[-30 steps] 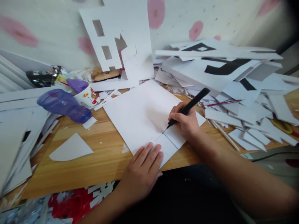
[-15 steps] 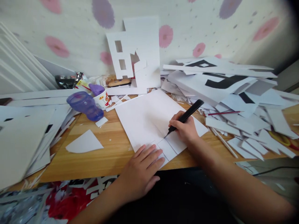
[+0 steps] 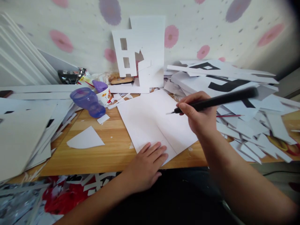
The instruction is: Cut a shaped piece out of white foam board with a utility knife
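Note:
A white sheet (image 3: 150, 118) lies at an angle on the wooden table (image 3: 112, 159), with thin dark lines near its lower corner. My left hand (image 3: 148, 165) rests flat on that corner, fingers spread, nothing in it. Above the sheet's right side, my right hand (image 3: 199, 115) grips a black pen-like tool (image 3: 225, 99). The tool is tilted almost level, its thin metal tip pointing left and apparently raised off the sheet. Its rear end is blurred.
Cut white pieces are piled at right (image 3: 248, 125), with a red pencil (image 3: 231, 116). A purple cup (image 3: 89, 101) and a paper cup (image 3: 104, 96) stand at left. White boards (image 3: 23, 134) lie far left. A cut-out panel (image 3: 152, 40) leans on the wall.
My right hand has lifted the black tool off the drawn lines and moved up and right, laying it flatter. My left hand still presses the sheet. The view has shifted slightly.

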The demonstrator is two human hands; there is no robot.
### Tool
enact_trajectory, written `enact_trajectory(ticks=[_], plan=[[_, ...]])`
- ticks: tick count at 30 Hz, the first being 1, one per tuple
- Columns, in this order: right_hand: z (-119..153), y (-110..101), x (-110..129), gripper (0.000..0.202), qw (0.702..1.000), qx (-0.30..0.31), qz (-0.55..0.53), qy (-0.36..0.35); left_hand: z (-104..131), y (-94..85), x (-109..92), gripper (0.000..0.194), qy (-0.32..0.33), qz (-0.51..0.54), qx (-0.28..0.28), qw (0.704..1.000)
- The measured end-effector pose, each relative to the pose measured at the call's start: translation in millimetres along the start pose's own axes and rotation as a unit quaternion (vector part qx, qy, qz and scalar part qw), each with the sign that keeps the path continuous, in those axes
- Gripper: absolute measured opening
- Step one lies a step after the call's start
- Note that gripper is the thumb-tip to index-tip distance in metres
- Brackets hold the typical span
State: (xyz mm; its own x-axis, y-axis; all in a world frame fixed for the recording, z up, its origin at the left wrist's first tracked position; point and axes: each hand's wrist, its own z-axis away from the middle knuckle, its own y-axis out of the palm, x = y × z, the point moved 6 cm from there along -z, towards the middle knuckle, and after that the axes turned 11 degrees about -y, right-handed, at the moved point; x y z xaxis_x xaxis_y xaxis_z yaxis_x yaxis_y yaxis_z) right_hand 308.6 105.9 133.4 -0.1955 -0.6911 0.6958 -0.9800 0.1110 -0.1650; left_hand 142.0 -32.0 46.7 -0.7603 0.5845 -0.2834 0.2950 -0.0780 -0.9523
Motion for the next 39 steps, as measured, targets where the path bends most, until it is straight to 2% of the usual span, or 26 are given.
enact_trajectory(ticks=[1, 3, 5, 6, 9, 11, 12, 14, 16, 17, 18, 21, 23, 25, 32, 39], plan=[[-3, -3, 4, 0.015, 0.996, 0.048, 0.051, -0.053, 5, -5.5, 0, 0.048, 0.006, 0.013, -0.028, 1.0], [3, -6, 1, 0.015, 0.965, 0.158, 0.148, -0.151, 17, -16.2, 5, 0.042, -0.003, 0.033, -0.092, 0.995], [19, -11, -20, 0.015, 0.922, 0.241, 0.234, -0.191, 29, -21.1, 13, 0.045, -0.038, 0.027, -0.133, 0.99], [27, -15, -34, 0.02, 0.904, 0.27, 0.27, -0.19, 34, -20.1, 17, 0.048, -0.054, 0.015, -0.135, 0.989], [44, -27, -69, 0.037, 0.862, 0.319, 0.353, -0.176, 44, -13.3, 24, 0.05, -0.075, -0.019, -0.135, 0.988], [48, -33, -74, 0.046, 0.841, 0.327, 0.39, -0.18, 47, -10.7, 26, 0.04, -0.072, -0.025, -0.147, 0.986], [49, -34, -69, 0.048, 0.836, 0.32, 0.404, -0.186, 48, -10.7, 25, 0.035, -0.065, -0.024, -0.157, 0.985], [53, -36, -45, 0.047, 0.848, 0.28, 0.403, -0.201, 48, -12.2, 22, 0.03, -0.038, -0.013, -0.175, 0.984], [64, -31, -11, 0.041, 0.885, 0.237, 0.337, -0.217, 49, -15.6, 19, 0.028, -0.014, -0.004, -0.195, 0.981], [73, -23, 4, 0.041, 0.9, 0.249, 0.285, -0.218, 49, -17.5, 18, 0.026, -0.007, 0.0, -0.205, 0.979], [86, -11, 16, 0.041, 0.9, 0.289, 0.245, -0.217, 50, -19.1, 17, 0.025, -0.003, 0.003, -0.214, 0.977], [123, 23, 40, 0.046, 0.87, 0.376, 0.213, -0.237, 53, -22.4, 14, 0.023, 0.006, 0.011, -0.242, 0.97], [136, 37, 44, 0.043, 0.867, 0.378, 0.217, -0.239, 55, -23.9, 13, 0.023, 0.009, 0.017, -0.258, 0.966], [140, 43, 43, 0.034, 0.879, 0.351, 0.214, -0.243, 58, -26.0, 12, 0.021, 0.011, 0.026, -0.274, 0.961], [138, 37, 48, 0.02, 0.905, 0.258, 0.178, -0.288, 62, -27.5, 15, 0.024, 0.005, 0.059, -0.296, 0.953], [149, 38, 48, 0.017, 0.89, 0.264, 0.195, -0.316, 64, -19.8, 20, 0.024, -0.02, 0.061, -0.284, 0.957]])
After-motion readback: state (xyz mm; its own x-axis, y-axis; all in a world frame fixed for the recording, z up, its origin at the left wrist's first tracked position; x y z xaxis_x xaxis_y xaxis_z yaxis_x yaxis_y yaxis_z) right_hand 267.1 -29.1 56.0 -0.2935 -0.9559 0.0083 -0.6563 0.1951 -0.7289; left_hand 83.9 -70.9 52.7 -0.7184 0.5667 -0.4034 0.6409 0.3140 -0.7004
